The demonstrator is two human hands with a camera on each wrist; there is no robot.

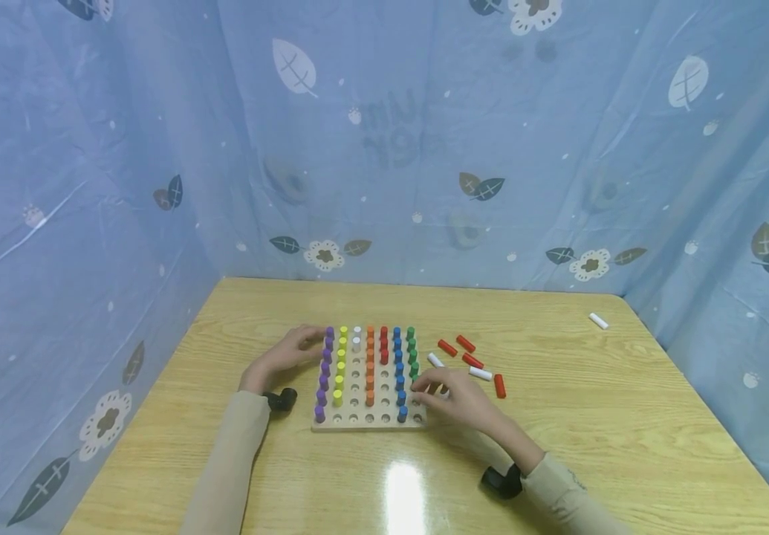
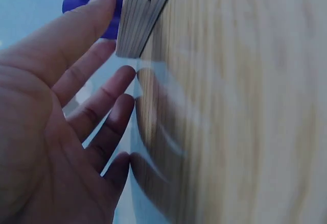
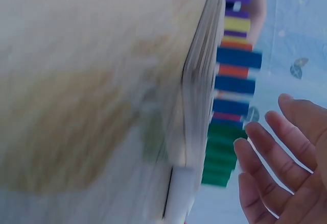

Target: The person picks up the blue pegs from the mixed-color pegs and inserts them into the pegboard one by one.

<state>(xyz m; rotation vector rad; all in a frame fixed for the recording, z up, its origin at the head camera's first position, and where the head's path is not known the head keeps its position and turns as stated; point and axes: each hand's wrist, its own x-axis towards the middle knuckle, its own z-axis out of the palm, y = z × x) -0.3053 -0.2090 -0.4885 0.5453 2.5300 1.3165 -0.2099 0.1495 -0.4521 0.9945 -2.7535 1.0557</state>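
A wooden pegboard (image 1: 364,426) bears columns of coloured pegs: purple (image 1: 323,383), yellow (image 1: 339,383), white (image 1: 357,344), orange (image 1: 369,383), red (image 1: 384,357), blue (image 1: 400,383) and green (image 1: 413,356). My left hand (image 1: 288,351) is at the board's left side. In the left wrist view its thumb (image 2: 104,2) overlaps a purple peg (image 2: 74,2), and the other fingers lie loosely bent beside the board's edge. My right hand (image 1: 461,397) hovers over the near right part, by the green column. The right wrist view shows its fingers (image 3: 260,137) loosely bent, holding nothing, near the green pegs (image 3: 219,155).
Loose red pegs (image 1: 500,386) and white pegs (image 1: 481,374) lie on the wooden table (image 1: 625,446) right of the board. One white peg (image 1: 599,321) lies alone near the far right corner. A blue patterned curtain (image 1: 384,148) surrounds the table's back and sides.
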